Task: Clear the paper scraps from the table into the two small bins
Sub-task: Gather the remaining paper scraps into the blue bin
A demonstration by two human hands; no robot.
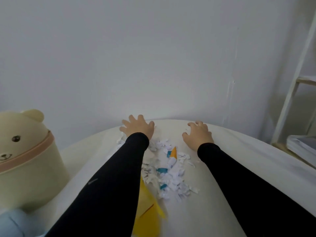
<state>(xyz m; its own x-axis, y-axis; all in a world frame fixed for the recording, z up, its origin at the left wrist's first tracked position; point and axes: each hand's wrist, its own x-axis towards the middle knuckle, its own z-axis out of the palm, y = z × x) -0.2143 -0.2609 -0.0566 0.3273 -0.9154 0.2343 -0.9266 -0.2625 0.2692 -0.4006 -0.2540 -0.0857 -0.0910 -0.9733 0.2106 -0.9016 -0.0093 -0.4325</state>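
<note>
A heap of white, blue and orange paper scraps (169,170) lies in the middle of the white table (239,159). My left hand (137,126) reaches to the far edge of the table, fingers spread, resting on scraps at the far left of the heap. My right hand (198,134) lies at the far edge to the right of the heap, fingers bent like a claw, holding nothing. A cream bear-shaped bin (25,159) with a pink band stands at the left. Part of a pale blue bin (12,224) shows at the bottom left corner.
A yellow sheet (147,219) lies near the table's front, partly under my left sleeve. A grey wall stands right behind the table. A white and wood shelf frame (294,82) with stacked papers (301,144) is at the right.
</note>
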